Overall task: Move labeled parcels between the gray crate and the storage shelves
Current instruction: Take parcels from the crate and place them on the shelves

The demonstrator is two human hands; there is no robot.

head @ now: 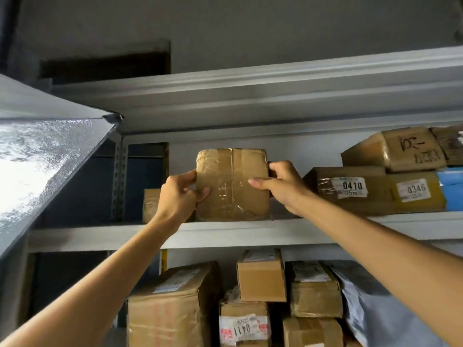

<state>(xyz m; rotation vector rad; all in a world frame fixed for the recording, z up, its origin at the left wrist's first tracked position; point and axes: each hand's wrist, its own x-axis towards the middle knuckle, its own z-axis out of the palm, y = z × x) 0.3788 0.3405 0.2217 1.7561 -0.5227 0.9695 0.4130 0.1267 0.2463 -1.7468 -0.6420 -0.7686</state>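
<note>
Parcel [233, 184] in brown cardboard stands upright on its lower edge at the near lip of the middle shelf [225, 232], held from both sides. The left hand [179, 196] grips its left edge, fingers [204, 192] curled onto the near face. The right hand [283, 184] clasps the right edge, thumb laid flat across the near face and the other fingers wrapped round behind. The gray crate is out of view.

Whether the box is going in or coming out cannot be told; either way the step is a two-handed carry at full reach overhead. Doing it well probably means holding the box square to the shelf and bearing its weight on the lower edge along the lip rather than hanging it from the pinch. It should then be steered through the gap between the small carton [151, 204] at far left and the box labelled 0410 [350, 189] on the right without nudging either. No label shows on this face, so a turn may be needed.

The parcel is squarish with softened, dented corners. Glossy clear tape crosses its face in wrinkled strips, likely slick under the thumb, and bare cardboard at the edges should give better purchase. The shelf is smooth pale painted metal, so the box should slide easily. A perforated upright [119, 176] stands at left.
</note>
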